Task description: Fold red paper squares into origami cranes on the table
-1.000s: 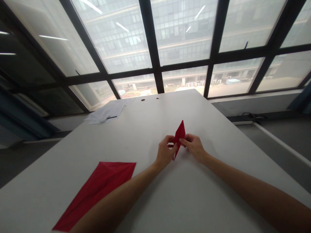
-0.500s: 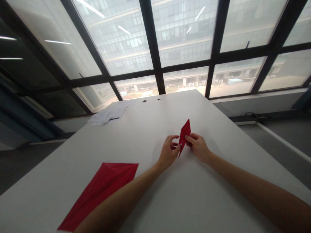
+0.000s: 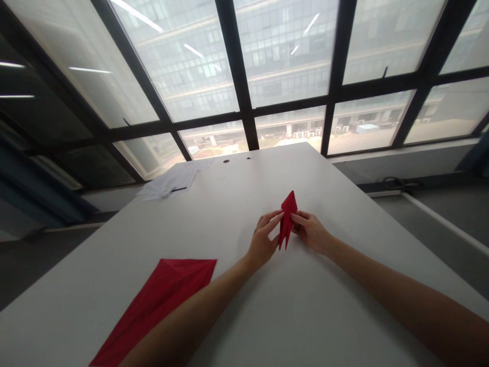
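Observation:
A small piece of folded red paper is held up over the white table, its single point upward and two narrow points hanging down. My right hand pinches its right edge between thumb and fingers. On the other side, my left hand has its fingertips against the left edge, the thumb low near the narrow points and a finger higher up. Some fingertips are hidden behind the paper. A larger sheet of red paper with crease lines lies at the lower left, partly covered by my left forearm.
The white table reaches to the dark-framed windows. Loose white papers with a dark pen lie at its far left. Two small holes are near the far edge. A cable lies beyond the right side.
The folded red paper has turned so that its face and two lower points show more. My left hand's upper finger has straightened along its edge. The view has shifted slightly.

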Demonstrator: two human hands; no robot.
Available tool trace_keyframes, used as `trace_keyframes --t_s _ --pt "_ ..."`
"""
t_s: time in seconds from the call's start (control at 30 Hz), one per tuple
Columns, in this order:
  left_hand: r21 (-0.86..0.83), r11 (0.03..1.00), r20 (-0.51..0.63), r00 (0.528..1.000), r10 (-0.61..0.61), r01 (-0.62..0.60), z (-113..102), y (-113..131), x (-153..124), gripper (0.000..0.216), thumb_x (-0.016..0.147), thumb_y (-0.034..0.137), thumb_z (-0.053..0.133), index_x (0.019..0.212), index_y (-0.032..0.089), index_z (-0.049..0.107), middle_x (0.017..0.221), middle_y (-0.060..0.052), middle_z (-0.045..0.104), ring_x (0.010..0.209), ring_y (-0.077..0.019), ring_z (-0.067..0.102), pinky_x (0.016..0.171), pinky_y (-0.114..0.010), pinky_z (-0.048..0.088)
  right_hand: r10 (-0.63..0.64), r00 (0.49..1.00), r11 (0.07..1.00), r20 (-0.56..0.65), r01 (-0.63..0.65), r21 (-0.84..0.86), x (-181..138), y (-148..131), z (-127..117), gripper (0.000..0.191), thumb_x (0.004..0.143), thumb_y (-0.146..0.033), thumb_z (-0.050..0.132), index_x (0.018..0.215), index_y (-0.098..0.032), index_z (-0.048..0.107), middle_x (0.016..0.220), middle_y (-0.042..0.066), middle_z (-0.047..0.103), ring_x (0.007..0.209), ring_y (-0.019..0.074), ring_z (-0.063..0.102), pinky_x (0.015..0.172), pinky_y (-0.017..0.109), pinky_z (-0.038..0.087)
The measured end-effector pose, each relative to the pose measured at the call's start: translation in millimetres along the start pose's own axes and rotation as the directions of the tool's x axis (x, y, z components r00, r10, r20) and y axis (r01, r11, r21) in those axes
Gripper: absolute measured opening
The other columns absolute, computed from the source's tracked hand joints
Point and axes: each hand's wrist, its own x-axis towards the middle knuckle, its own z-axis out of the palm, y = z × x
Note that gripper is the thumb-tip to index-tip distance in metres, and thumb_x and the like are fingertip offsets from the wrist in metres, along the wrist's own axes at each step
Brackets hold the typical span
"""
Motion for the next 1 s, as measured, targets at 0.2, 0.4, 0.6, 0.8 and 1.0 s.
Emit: trace_keyframes --t_s 0.2,0.4,0.6,0.8,1.0 --pt "-0.011 0.997 0.005 0.997 0.074 -0.074 -4.2 -4.1 1.3 0.045 0.092 0.014 0.061 0.133 0.032 0.060 0.135 -0.008 0.061 0.125 -0.0253 0.053 0.105 -0.049 0.046 0.026 0.999 1.000 0.047 -0.025 -0.013 -1.8 -2.0 0.1 0.036 0.063 -0.040 0.088 0.089 -0.020 0.072 0.079 0.004 0.070 0.065 0.0150 0.059 0.061 0.028 0.047" --pt "-0.038 0.997 0.020 0.997 0.075 -0.075 -6.9 0.0 2.4 0.046 0.093 0.014 0.060 0.136 0.030 0.058 0.137 -0.009 0.060 0.127 -0.0249 0.054 0.106 -0.049 0.045 0.062 0.986 0.997 0.152 -0.067 0.028 -7.5 -5.5 2.2 0.037 0.073 -0.045 0.082 0.102 -0.025 0.072 0.092 0.003 0.072 0.076 0.0154 0.063 0.065 0.026 0.048" --pt "-0.053 0.995 0.061 0.994 0.089 -0.086 -6.6 2.4 2.7 0.045 0.093 0.015 0.059 0.137 0.028 0.057 0.137 -0.010 0.060 0.128 -0.0252 0.053 0.107 -0.049 0.045 0.015 0.995 1.000 0.095 -0.013 -0.023 -5.3 0.9 2.0 0.039 0.065 -0.041 0.088 0.097 -0.023 0.073 0.094 0.004 0.072 0.081 0.0182 0.064 0.069 0.029 0.048" --pt "-0.077 0.995 0.089 0.993 0.076 -0.069 -5.5 0.2 1.5 0.047 0.094 0.014 0.057 0.139 0.029 0.055 0.138 -0.010 0.060 0.130 -0.0244 0.052 0.109 -0.049 0.045 0.009 0.997 1.000 0.075 -0.009 0.002 -4.3 1.1 1.1 0.037 0.064 -0.038 0.089 0.093 -0.023 0.073 0.086 0.002 0.071 0.075 0.0162 0.061 0.066 0.028 0.047" --pt "-0.066 0.996 0.110 0.991 0.070 -0.063 -7.3 -5.9 0.8 0.044 0.095 0.016 0.057 0.137 0.028 0.057 0.137 -0.010 0.061 0.130 -0.0238 0.053 0.109 -0.048 0.045 0.012 0.995 1.000 0.097 -0.013 0.007 -3.6 1.2 0.3 0.034 0.062 -0.038 0.090 0.087 -0.021 0.072 0.079 0.000 0.067 0.067 0.0131 0.057 0.063 0.027 0.046"
